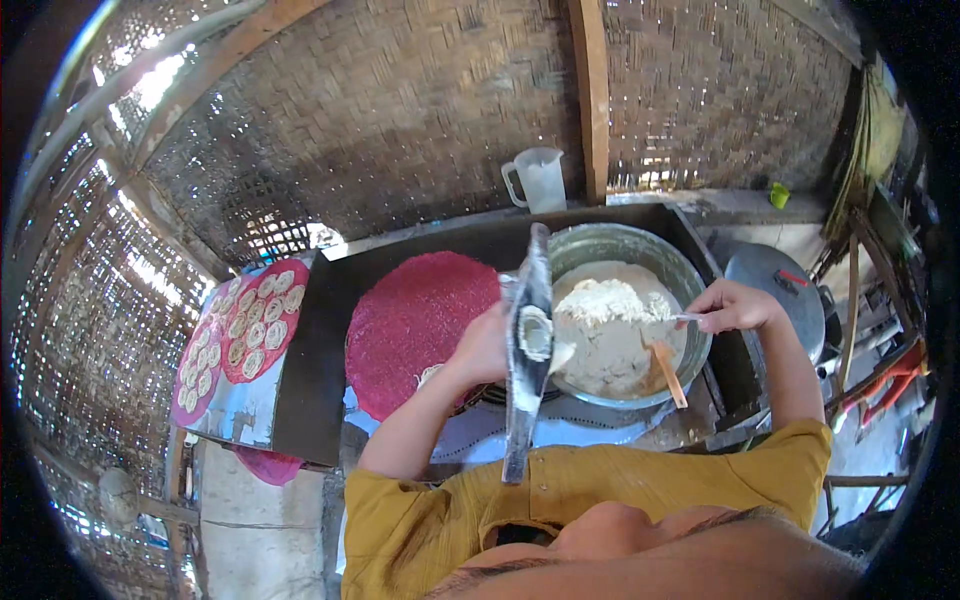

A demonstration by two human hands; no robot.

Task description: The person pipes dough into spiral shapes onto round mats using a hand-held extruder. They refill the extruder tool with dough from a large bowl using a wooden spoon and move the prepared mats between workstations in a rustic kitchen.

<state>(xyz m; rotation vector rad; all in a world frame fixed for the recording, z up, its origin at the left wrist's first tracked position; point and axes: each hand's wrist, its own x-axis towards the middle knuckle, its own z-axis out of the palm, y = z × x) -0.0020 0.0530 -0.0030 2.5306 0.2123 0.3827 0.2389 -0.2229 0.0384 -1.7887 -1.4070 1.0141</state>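
Observation:
My right hand (733, 306) grips the handle of a spoon or scoop, whose far end bears pale, crumbly dough or flour over a large metal basin (631, 238). A pale mass (600, 367) fills the basin, and a wooden spatula (669, 373) leans in it. My left hand (486, 343) is at a long wooden press (534, 330) with a round, dough-smeared opening; its fingers are mostly hidden behind the wood. Below my left forearm lies a round pink mesh tray (420, 322) with a pale coil (427, 375) near its edge.
Smaller pink trays (262, 319) with several coiled pieces lie at the left. A plastic measuring jug (541, 180) stands by the woven wall behind. At the right are a round metal lid (776, 300) and a small green cup (779, 196). A dark wooden rim (694, 247) borders the basin.

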